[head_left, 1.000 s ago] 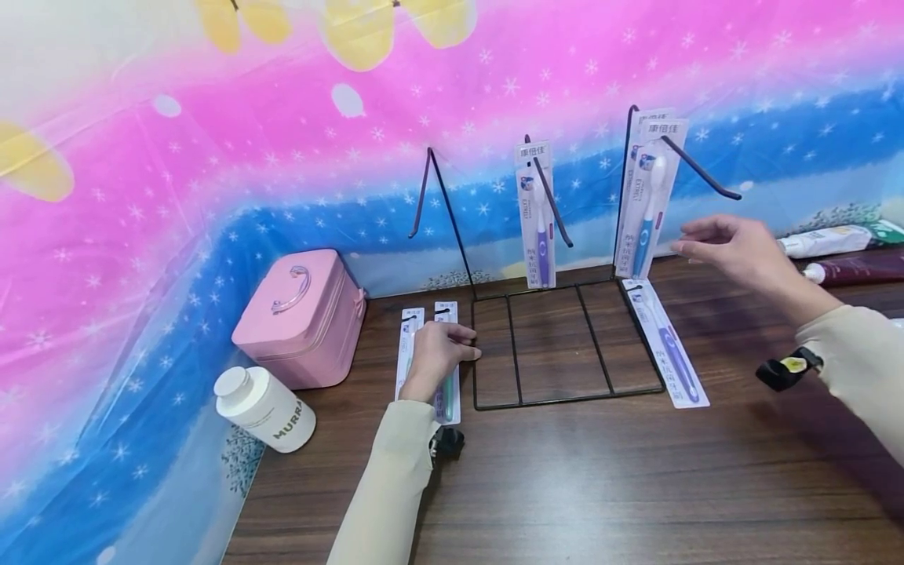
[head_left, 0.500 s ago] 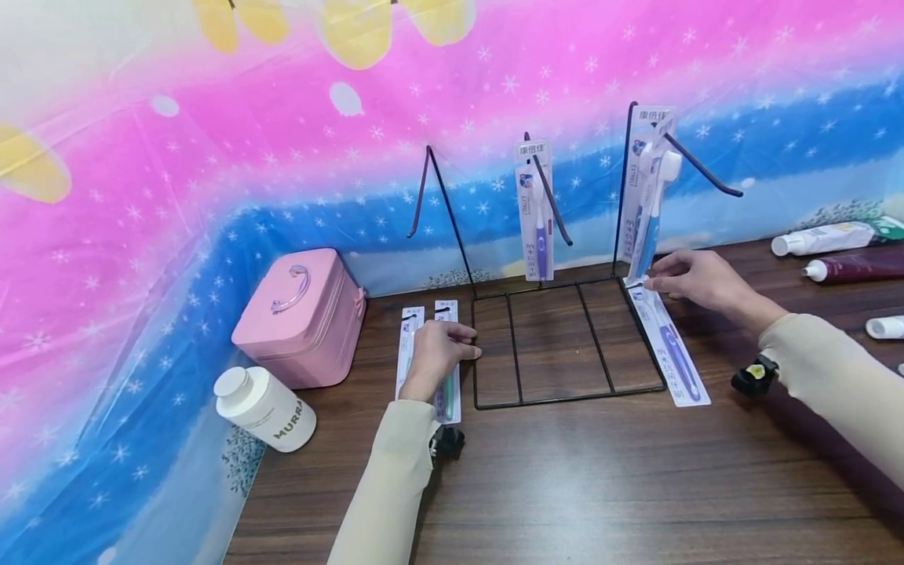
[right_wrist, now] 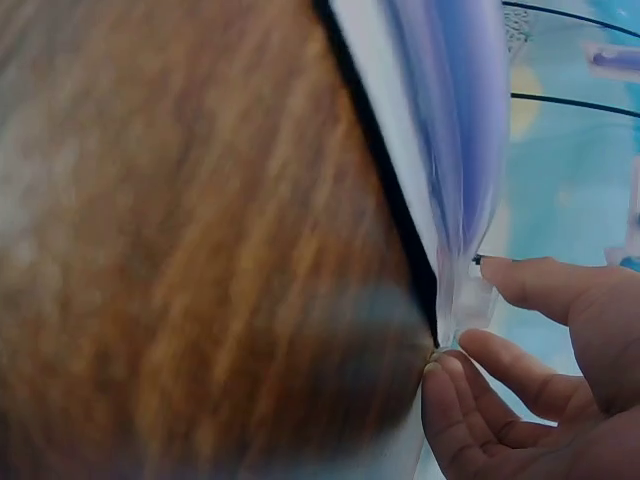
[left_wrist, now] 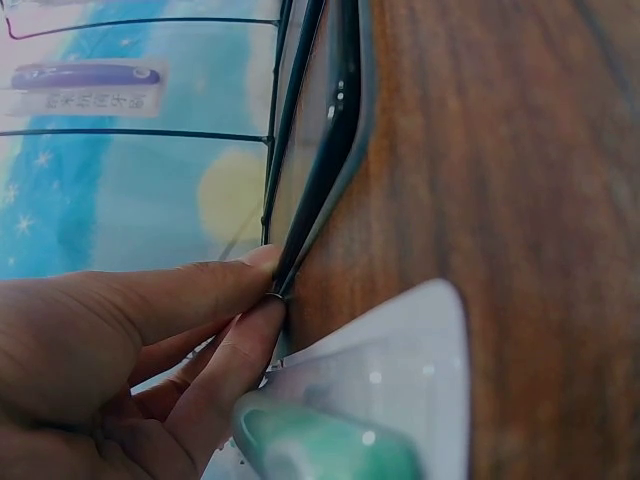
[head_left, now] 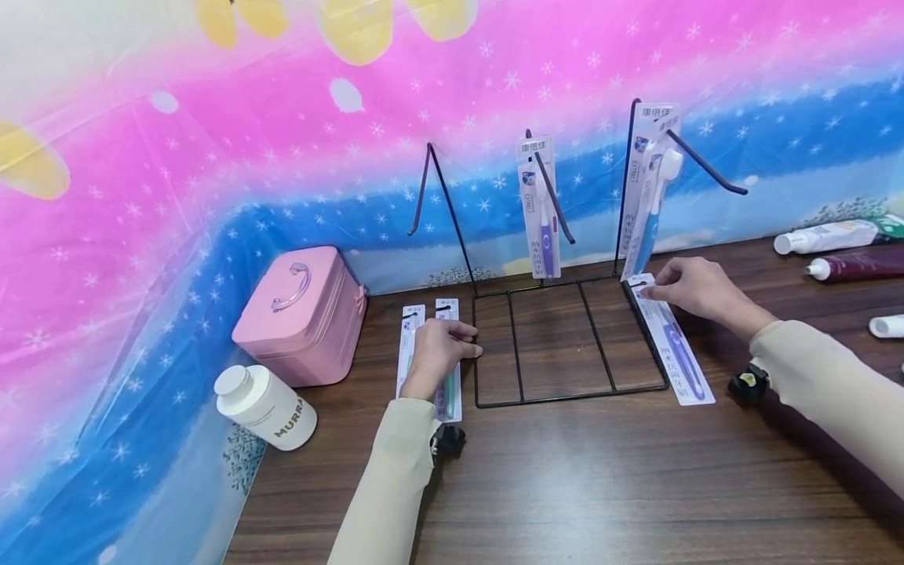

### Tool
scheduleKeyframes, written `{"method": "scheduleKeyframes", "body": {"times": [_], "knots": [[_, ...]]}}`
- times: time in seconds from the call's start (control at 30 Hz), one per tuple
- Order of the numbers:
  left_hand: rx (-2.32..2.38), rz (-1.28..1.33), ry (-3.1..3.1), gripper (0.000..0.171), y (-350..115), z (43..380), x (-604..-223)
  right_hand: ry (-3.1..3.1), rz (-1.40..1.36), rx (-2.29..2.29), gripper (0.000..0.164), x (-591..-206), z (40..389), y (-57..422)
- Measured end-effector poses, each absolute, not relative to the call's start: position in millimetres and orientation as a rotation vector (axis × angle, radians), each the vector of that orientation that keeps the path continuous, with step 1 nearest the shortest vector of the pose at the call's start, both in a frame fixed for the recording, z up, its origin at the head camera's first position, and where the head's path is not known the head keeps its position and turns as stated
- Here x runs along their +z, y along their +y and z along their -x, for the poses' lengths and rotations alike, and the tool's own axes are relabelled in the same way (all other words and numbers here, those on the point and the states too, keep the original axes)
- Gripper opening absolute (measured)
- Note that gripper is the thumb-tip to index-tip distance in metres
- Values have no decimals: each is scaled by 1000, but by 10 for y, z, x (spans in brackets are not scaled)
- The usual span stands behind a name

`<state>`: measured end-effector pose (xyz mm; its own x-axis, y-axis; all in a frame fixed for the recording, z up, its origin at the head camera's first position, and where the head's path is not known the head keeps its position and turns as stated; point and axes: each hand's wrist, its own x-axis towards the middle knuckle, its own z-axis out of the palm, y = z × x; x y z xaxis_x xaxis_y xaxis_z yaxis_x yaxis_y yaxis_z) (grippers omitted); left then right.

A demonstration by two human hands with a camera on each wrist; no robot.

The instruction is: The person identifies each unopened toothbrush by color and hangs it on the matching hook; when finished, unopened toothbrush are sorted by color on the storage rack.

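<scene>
A black wire rack point(head_left: 568, 400) stands on the table with three upright hooks. In the left wrist view, my left hand point(left_wrist: 150, 350) pinches the rack's left base wire between thumb and finger. Two packaged toothbrushes point(head_left: 450, 392) lie beside and partly under that hand. My right hand point(head_left: 695, 290) pinches the top end of a purple toothbrush in its blister pack point(head_left: 681, 357), lying along the rack's right side. Another packaged purple toothbrush point(head_left: 544, 227) hangs on the middle hook. Packaged toothbrushes, a blue one point(head_left: 653, 216) in front, hang on the right hook; the left hook bears nothing.
A pink case point(head_left: 300, 318) and a white bottle point(head_left: 268, 408) stand at the left. Toothpaste tubes point(head_left: 858, 267) lie at the far right, near a white-capped item point(head_left: 886, 326). A patterned cloth point(head_left: 424, 102) hangs behind the rack.
My right hand has come down and left from beside the right hook to the purple toothbrush's pack. The hanging blue toothbrush's pack has turned sideways. My left hand has stayed put.
</scene>
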<state>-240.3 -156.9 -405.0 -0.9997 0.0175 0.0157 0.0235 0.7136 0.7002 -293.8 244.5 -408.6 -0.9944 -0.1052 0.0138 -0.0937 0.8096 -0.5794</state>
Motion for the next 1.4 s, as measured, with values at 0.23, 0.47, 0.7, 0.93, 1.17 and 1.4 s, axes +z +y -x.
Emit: {"method": "scheduleKeyframes", "body": {"times": [0.23,0.47,0.7,0.93,1.17,1.4], "knots": [[-1205,34,-2894,22,-1571,2398,-4056,3005,133,-936,40,-4055,2917,2499],[-1212,30,-2894,22,-1575,2398,-4057,2998,51,-960,45,-3975,2865,2587],[-1204,31,-2895,22,-1574,2397,-4058,2951,-6,-1013,56,-3893,2799,2739],[-1180,41,-2888,23,-1562,2403,-4059,2975,27,-1117,68,-3739,2684,2915],[-1192,33,-2893,22,-1560,2402,-4055,3025,25,-1141,78,-3584,2513,3004],[-1190,26,-2900,22,-1559,2400,-4056,3122,-31,-1138,76,-3404,2304,3006]]}}
